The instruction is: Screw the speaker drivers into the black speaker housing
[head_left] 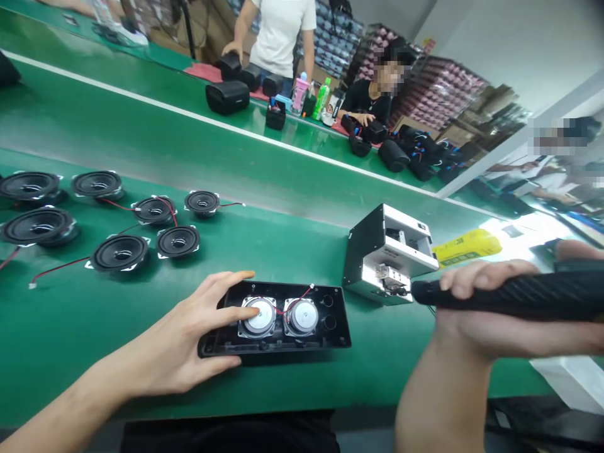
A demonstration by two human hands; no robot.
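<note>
We have our left hand [184, 343] spread over the left end of a black housing [342, 328], thumb along the near edge, fingers on the far side, the index fingertip pressed to the metal back of the left speaker [264, 323]. Our right hand [493, 336] is wrapped firmly around a black cylindrical tool [514, 297]. The housing lies in front of us on the green table [268, 242], open side up; beside the left speaker sits the right speaker [303, 318], with a red-and-black wire across it. The tool's tip points left, right by the front of a silver-and-black machine [391, 251]; a yellow container [467, 247] lies behind. To our left we see seven loose speakers [120, 253], cones up. Across the table, a person in white [283, 38] rests a hand on a black casing [230, 63].
</note>
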